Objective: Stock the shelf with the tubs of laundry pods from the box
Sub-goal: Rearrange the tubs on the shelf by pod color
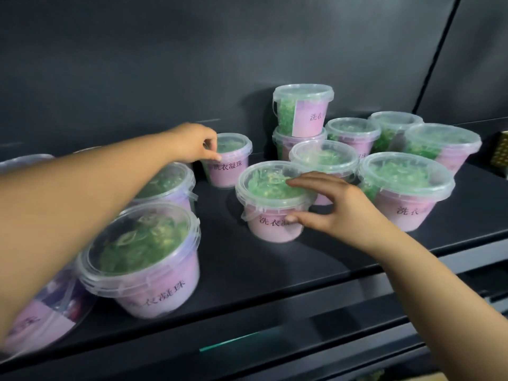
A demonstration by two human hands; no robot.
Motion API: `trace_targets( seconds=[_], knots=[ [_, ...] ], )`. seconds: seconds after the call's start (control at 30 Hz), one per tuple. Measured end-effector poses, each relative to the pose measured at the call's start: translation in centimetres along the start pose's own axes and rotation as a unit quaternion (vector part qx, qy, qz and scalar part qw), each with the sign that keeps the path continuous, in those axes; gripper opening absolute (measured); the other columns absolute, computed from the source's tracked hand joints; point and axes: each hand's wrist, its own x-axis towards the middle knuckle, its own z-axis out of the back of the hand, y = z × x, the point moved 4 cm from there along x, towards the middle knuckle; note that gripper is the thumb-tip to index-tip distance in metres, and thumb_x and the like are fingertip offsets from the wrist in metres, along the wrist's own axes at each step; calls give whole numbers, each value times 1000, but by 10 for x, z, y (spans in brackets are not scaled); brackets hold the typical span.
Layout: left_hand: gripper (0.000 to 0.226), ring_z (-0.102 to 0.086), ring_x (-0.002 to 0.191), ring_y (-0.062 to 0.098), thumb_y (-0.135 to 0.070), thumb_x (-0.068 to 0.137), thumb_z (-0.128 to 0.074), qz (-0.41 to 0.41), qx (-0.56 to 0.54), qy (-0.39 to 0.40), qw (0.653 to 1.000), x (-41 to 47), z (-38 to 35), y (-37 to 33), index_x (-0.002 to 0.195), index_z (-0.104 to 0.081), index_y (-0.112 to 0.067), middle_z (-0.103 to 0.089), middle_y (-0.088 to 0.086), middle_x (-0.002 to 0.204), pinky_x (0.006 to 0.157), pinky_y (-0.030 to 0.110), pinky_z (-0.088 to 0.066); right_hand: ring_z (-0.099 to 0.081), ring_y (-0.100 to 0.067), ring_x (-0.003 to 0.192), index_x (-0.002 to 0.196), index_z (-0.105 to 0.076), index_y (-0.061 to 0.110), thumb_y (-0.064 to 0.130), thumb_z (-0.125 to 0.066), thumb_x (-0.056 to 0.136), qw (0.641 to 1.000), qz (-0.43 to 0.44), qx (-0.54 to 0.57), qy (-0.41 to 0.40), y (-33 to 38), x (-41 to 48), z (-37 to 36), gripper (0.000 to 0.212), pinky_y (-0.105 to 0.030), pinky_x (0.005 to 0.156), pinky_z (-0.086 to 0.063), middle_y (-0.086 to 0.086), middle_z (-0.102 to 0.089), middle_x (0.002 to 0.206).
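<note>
Tub between right hand's thumb and fingers

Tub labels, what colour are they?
The labels are pink with dark lettering, clearest in the head view.

Both arms are bare and stretched forward. The left arm runs from the lower left up and across, with the wrist bent down a little. The left hand has its fingers curled, the tips pinching the rim of the back tub. The right arm comes in from the lower right. The right hand spans the front tub, forefinger laid over its lid, thumb pressed to its side
</note>
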Motion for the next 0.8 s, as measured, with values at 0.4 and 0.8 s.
trace_targets(
  seconds=[0.4, 0.8],
  knots=[
    [20, -47, 91, 18, -34, 85, -63, 31, 29, 16, 999, 3, 5, 8, 93, -62, -15, -62, 4, 108, 76, 27, -34, -51, -2, 112, 104, -67, 12, 11, -78, 68, 994, -29, 102, 3, -15, 30, -18, 37, -5, 99, -34, 5, -60, 109],
    [28, -52, 102, 0, -36, 87, -56, -6, -134, 31, 990, -67, 36, -14, 112, -65, -26, -61, -17, 106, 73, -4, -34, -55, -8, 110, 105, -69, 9, 18, -77, 72, 997, -12, 68, 30, -1, 63, -43, 35, -19, 102, -38, 0, -63, 115]
  ],
)
